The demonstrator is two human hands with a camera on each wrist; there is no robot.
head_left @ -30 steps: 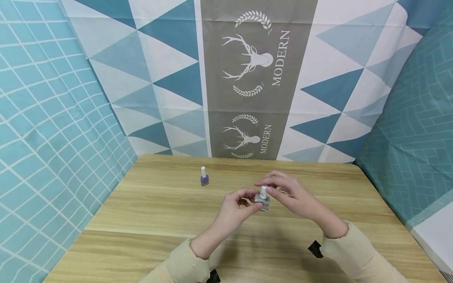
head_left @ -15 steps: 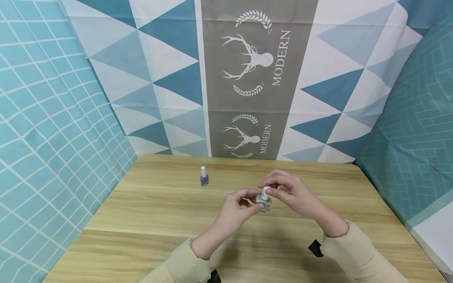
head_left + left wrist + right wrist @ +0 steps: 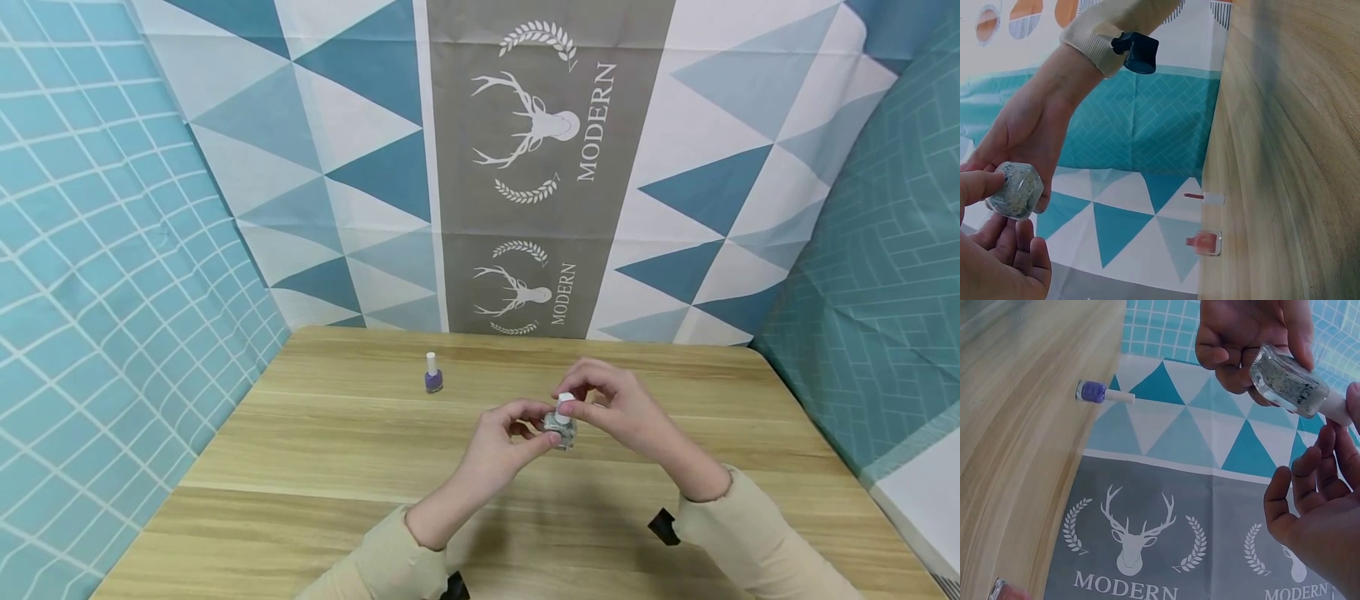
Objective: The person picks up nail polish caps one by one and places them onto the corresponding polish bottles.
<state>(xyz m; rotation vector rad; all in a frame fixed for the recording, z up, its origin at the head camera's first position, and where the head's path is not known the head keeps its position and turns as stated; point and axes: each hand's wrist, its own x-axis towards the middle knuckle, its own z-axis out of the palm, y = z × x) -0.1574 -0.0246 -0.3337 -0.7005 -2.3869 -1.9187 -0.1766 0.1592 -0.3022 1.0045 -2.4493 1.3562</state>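
Between my hands, above the table, is a nail polish bottle (image 3: 1291, 384) of clear glass with silvery glitter inside and a white cap (image 3: 565, 407). My left hand (image 3: 491, 446) grips the glass body by its sides, thumb in front. The white cap is pinched by my right hand (image 3: 618, 408) between thumb and fingers. In the right wrist view the cap sits against the bottle's neck. In the left wrist view the bottle's base (image 3: 1016, 190) faces the camera, and the cap is hidden.
A purple nail polish bottle (image 3: 433, 381) with a white cap stands toward the back left of the wooden table (image 3: 315, 433). The left wrist view shows an uncapped reddish polish bottle (image 3: 1207, 242) beside a white cap with its brush (image 3: 1210, 198) upright. Patterned cloths surround the table.
Both hands and the glitter bottle have shifted slightly to the right. The right fingers have moved a little with the cap. The purple bottle stays put.
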